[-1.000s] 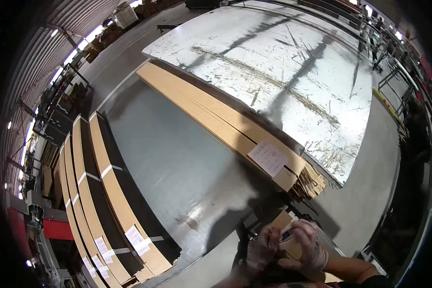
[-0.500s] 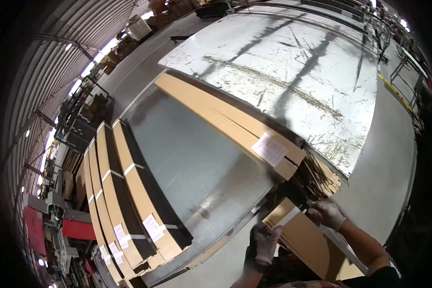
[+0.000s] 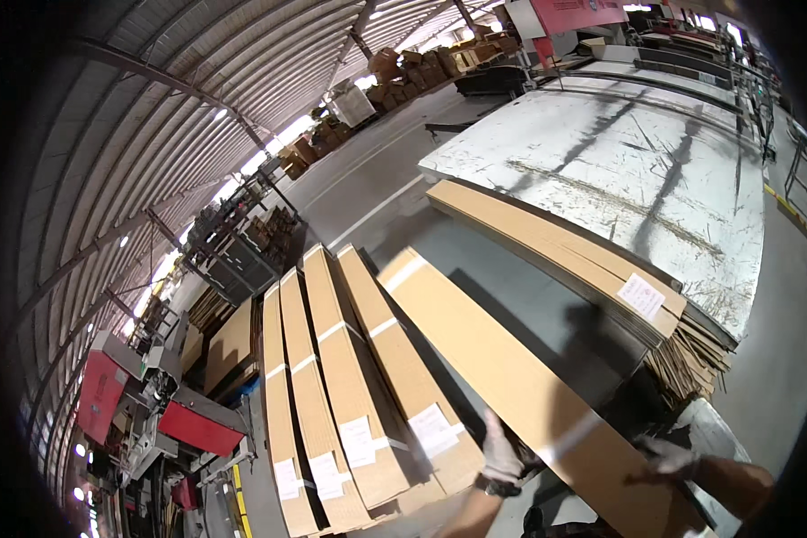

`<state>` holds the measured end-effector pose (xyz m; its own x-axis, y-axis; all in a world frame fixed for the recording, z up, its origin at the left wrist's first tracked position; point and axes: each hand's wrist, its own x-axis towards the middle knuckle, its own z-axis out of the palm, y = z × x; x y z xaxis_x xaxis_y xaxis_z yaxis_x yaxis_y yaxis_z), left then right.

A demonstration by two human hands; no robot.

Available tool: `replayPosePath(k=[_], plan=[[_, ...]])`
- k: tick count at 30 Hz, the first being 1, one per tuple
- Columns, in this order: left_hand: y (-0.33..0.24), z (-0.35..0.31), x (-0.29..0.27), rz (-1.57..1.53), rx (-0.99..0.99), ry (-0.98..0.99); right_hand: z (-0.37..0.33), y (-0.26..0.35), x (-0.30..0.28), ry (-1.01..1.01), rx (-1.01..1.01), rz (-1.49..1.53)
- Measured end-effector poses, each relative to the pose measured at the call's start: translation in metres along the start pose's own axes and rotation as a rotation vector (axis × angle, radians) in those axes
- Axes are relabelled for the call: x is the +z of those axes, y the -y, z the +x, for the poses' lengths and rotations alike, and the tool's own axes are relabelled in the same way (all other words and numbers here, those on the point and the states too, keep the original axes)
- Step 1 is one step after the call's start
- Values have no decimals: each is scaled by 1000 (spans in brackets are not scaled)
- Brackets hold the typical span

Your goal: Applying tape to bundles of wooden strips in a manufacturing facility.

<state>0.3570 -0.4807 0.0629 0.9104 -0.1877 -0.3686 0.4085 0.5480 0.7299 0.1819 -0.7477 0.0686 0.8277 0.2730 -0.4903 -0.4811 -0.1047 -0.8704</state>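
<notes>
A long strapped bundle of flat brown cardboard slants from the lower right toward the table's middle, white bands around it. My left hand, in a pale glove with a dark band at the wrist, grips its left edge; the thumb points up and the other fingers are partly hidden. On the opposite edge my gloved right hand holds the bundle in shadow, its fingertips hard to make out. Just left of it lies another strapped bundle with a white paper label.
Several more labelled bundles lie side by side at the left. A cardboard stack with a label borders a scuffed white table. Loose cardboard strips jut out below that stack. Red and grey machinery stands at far left.
My view has swung left. The held bundle, earlier close to my body at the lower right, now reaches out over the grey table beside the row of bundles; both hands remain at its edges.
</notes>
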Motion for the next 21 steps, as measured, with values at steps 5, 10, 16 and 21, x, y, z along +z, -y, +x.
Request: replayPosePath(k=[5,10,16,21], plan=[[15,-153,-55,-219,-236,181,315,158,75,29,-580,-169],[23,-200,-139,-222,-487,187,360,231,207,-104,-141,-699],[1,-169,-90,14,-537,347,265,68,162,59,-696,-102],[37,-92,-8,324,-571,640,96,32,43,-736,-733,-361]])
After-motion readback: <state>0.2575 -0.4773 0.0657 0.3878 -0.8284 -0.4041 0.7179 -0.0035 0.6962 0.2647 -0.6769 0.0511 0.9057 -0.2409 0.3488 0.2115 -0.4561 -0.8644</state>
